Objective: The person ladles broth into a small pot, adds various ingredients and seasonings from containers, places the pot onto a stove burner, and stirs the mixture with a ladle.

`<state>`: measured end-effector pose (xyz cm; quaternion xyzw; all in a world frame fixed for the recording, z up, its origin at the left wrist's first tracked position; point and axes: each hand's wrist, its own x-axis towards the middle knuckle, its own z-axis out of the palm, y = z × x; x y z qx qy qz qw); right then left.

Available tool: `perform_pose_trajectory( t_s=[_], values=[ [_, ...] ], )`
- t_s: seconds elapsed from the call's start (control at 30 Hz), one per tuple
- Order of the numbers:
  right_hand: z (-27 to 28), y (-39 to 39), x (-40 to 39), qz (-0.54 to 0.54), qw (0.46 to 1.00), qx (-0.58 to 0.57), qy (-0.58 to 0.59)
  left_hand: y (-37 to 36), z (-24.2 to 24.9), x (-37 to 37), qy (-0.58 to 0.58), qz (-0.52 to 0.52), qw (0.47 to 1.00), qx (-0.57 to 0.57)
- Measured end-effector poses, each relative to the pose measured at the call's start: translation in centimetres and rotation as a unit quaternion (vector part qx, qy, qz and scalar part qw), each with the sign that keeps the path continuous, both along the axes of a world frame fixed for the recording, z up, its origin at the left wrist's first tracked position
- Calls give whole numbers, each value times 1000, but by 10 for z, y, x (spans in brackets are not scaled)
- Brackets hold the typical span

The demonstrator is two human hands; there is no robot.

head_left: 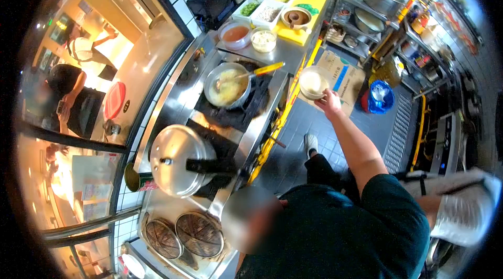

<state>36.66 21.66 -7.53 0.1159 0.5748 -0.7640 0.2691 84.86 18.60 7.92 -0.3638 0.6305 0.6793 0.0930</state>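
Note:
My right hand (pixel 329 102) is closed on the rim of a pale bowl (pixel 314 81), held out over the floor to the right of the stove. The bowl's contents are too washed out to tell. My left hand cannot be made out; a blurred patch covers the area at the left of my dark shirt. On the stove, a metal pot (pixel 210 95) holds a pale yellowish mixture. A long utensil with a yellow handle (pixel 268 68) leans in it, with no hand on it. A lidded pressure cooker (pixel 170 161) stands nearer, its black handle pointing right.
Beyond the pot are a tub of reddish liquid (pixel 234 35), a tub of pale pieces (pixel 263 40), ingredient trays (pixel 267 13) and a yellow board (pixel 293 35). Flattened cardboard (pixel 348 82) and a blue-lined bin (pixel 381 96) are on the floor. Light clothing (pixel 463 208) shows close at right.

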Motion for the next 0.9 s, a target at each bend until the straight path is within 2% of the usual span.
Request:
perform_pose_trajectory(
  t_s=[0.03, 0.07, 0.17, 0.2, 0.23, 0.33, 0.37, 0.43, 0.47, 0.5, 0.57, 0.63, 0.67, 0.77, 0.87, 0.9],
  values=[
    [-3, -15, -27, 54, 998, -24, 8, 4, 0, -34, -89, -12, 993, -72],
    [-9, -35, -51, 65, 998, -17, 12, 4, -3, -63, -93, 15, 993, -71],
    [-48, -95, -117, 88, 996, 9, -10, 3, -15, -147, -28, 131, 991, -9],
    [-37, -107, -126, 100, 995, 2, -10, 4, -17, -170, -6, 179, 983, 24],
    [-22, -119, -132, 112, 994, -4, -8, 5, -19, -192, 14, 231, 971, 61],
    [-65, -151, -177, 181, 983, -28, -20, 5, -17, -244, 73, 406, 893, 179],
    [-63, -157, -183, 199, 980, -3, -32, 4, -19, -255, 93, 459, 859, 209],
    [-45, -159, -190, 233, 970, 48, -50, -2, -37, -269, 122, 474, 855, 174],
    [-11, -156, -186, 236, 967, 65, -70, -8, -55, -269, 122, 409, 902, 62],
    [-18, -154, -190, 241, 965, 72, -75, -20, -57, -279, 115, 350, 928, -58],
    [-33, -149, -205, 249, 961, 85, -80, -42, -47, -307, 50, 357, 915, -184],
    [-18, -147, -209, 285, 952, 57, -95, -75, -31, -335, -17, 307, 901, -306],
    [-21, -147, -215, 308, 945, 30, -104, -93, -24, -348, -61, 275, 907, -314],
    [-9, -157, -224, 325, 941, -7, -91, -128, -42, -380, -102, 202, 863, -453],
    [-7, -160, -232, 331, 938, -10, -108, -158, -42, -412, -122, 136, 839, -513],
    [-8, -161, -234, 338, 934, -13, -112, -165, -43, -419, -151, 94, 847, -501]
  ],
)
